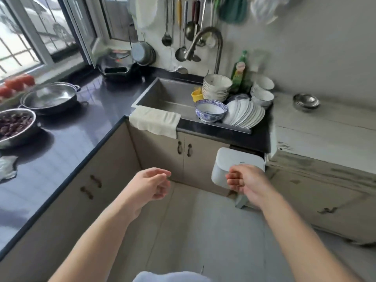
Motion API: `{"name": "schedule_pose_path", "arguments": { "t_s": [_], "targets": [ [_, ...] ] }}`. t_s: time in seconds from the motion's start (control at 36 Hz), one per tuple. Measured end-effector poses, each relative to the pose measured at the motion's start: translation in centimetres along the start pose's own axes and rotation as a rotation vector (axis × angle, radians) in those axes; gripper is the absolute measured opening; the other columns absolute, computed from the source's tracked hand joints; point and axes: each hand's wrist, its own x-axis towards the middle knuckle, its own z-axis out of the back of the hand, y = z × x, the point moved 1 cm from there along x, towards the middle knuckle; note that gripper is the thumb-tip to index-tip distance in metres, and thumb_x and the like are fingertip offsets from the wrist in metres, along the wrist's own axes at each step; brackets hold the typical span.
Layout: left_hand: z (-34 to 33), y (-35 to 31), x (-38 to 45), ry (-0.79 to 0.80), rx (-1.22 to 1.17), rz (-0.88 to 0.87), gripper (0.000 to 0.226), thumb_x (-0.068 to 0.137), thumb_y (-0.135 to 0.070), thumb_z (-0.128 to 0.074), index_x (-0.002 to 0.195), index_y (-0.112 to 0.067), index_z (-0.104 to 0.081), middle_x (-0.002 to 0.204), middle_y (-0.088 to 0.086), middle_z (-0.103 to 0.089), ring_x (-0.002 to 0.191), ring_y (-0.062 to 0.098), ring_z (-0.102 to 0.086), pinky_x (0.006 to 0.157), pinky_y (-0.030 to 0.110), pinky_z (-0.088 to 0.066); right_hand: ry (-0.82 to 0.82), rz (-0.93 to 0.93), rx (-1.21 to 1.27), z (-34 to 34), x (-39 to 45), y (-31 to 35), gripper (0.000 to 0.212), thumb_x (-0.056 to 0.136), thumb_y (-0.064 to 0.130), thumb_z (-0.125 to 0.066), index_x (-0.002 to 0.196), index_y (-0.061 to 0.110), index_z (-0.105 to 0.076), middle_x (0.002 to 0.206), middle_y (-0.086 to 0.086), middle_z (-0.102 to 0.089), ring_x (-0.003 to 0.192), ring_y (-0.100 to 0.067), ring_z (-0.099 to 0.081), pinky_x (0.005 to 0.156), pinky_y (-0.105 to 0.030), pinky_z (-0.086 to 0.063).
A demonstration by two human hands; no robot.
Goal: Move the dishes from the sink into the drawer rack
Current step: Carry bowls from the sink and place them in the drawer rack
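**A:** Dishes are all piled at the right end of the sink (162,94): a leaning row of white plates (245,115), a blue-and-white bowl (210,110) just in front of them, a stack of white bowls (216,87) behind, and two more white bowls (263,91) off to the right. Any readable labels?

**B:** Not really. The green dish soap bottle (240,73) between the bowl stacks has a red and yellow label, but it's too blurry to read. There's a tiny mark on the white bin (234,161) hanging on the cabinet, and I can't make that out either.

**A:** Hands?

**B:** Both up in the air in front of the cabinets, well below the counter (81,119). Left hand (151,185) has loosely curled fingers, nothing in it. Right hand (245,183) is half curled too, also empty, and it covers part of the bin.

**A:** Anything cut off?

**B:** A yellow thing (197,95) peeks out behind the blue bowl, can't tell what it is. Cloth (154,121) drapes over the sink's front edge.
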Motion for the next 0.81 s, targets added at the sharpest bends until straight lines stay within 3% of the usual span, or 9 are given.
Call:
{"name": "schedule_pose_path", "arguments": {
  "t_s": [0.33, 0.64, 0.81],
  "targets": [
    [-3.3, -4.4, 12.3, 0.012, -0.008, 0.045, 0.021, 0.104, -0.014, -0.054, 0.105, -0.015, -0.075, 0.087, 0.004, -0.076, 0.074, 0.019, -0.067, 0.075, 0.032, -0.056, 0.06, -0.064, 0.014, -0.6, 11.7, 4.5, 0.015, 0.1, 0.01, -0.051, 0.089, 0.008, -0.061, 0.068, -0.008, -0.068, 0.053, -0.015, -0.062, 0.051, -0.025, -0.052],
    [-1.3, -10.8, 28.0, 0.024, -0.015, 0.065, 0.019, 0.103, -0.011, -0.054, 0.106, -0.01, -0.072, 0.087, 0.007, -0.073, 0.07, 0.018, -0.066, 0.072, 0.03, -0.055, -0.023, -0.108, 0.053, -3.3, 25.6, 10.0, 0.016, 0.102, 0.01, -0.05, 0.09, 0.006, -0.061, 0.07, -0.01, -0.067, 0.06, -0.019, -0.06, 0.06, -0.03, -0.05],
    [-1.9, -13.8, 33.4, 0.012, -0.061, 0.136, 0.019, 0.103, -0.012, -0.054, 0.106, -0.009, -0.073, 0.082, 0.003, -0.072, 0.068, 0.017, -0.065, 0.075, 0.031, -0.056, -0.034, -0.221, 0.077, -4.1, 31.0, 11.1, 0.014, 0.1, 0.009, -0.053, 0.089, 0.006, -0.062, 0.069, -0.01, -0.068, 0.058, -0.019, -0.061, 0.054, -0.027, -0.052]
  ]
}}
